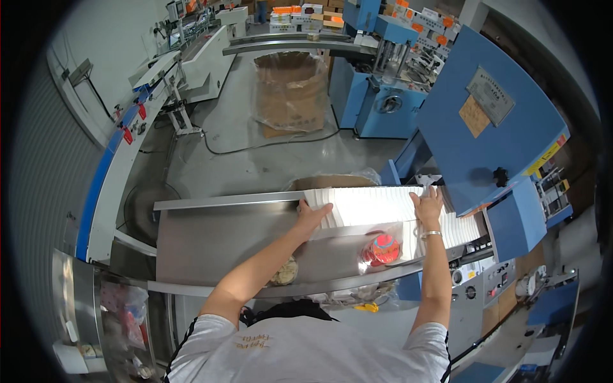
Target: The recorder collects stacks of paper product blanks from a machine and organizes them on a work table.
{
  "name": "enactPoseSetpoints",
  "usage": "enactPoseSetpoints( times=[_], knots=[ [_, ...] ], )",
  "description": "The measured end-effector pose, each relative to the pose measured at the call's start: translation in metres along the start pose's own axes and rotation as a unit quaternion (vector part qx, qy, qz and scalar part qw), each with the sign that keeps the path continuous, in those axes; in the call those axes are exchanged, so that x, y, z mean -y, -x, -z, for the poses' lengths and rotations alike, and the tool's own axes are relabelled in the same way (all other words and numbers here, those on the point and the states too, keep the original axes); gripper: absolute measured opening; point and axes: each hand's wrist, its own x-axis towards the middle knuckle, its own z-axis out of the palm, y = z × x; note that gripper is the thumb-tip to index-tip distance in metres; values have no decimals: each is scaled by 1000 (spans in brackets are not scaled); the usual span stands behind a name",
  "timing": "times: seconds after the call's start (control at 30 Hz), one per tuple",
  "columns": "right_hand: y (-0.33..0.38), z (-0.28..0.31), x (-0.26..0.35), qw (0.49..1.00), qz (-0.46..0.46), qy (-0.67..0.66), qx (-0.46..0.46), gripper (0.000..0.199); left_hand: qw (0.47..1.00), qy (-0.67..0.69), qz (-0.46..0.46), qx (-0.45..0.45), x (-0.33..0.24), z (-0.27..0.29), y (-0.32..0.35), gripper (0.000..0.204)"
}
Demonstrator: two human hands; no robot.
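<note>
A long row of thin white paper-like pieces [373, 203], standing closely packed, lies along the far side of a metal trough. At its left end my left hand [311, 217] grips the row, thumb on the near face and fingers around the end. Farther right, my right hand [429, 207] holds the row from above, its thumb and fingertips pressed among the pieces. A bracelet circles that wrist. Between my arms a round red container [381, 249] in clear plastic stands in the trough [223, 236]. A pale round roll [285, 272] sits partly behind my left forearm.
A blue machine panel [491, 121] rises at the right, over the row's right end. Beyond the trough stands a plastic-lined cardboard box [290, 96]. A cable [268, 145] crosses the floor. Another long machine [115, 159] runs along the left. Stacked cartons [297, 19] fill the back.
</note>
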Motion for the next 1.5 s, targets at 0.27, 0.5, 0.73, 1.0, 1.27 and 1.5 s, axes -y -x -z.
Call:
enactPoseSetpoints(
  times=[0.27,0.5,0.73,1.0,1.27,1.5],
  knots=[
    [15,-2,66,995,-29,22,-97,57,999,35,6,-16,-6,40,4,103],
    [27,17,102,992,-64,41,-99,51,996,84,27,11,-29,62,31,100],
    [26,15,105,996,-83,4,-26,59,992,124,10,2,-20,70,25,48],
    [22,16,105,994,-102,-29,18,59,993,97,3,61,-38,73,32,60],
    [37,30,136,990,-125,-57,-17,53,993,95,-7,69,-41,93,42,65],
    [47,27,159,995,-82,-32,-56,51,992,104,-4,66,-32,119,34,68]
  ],
)
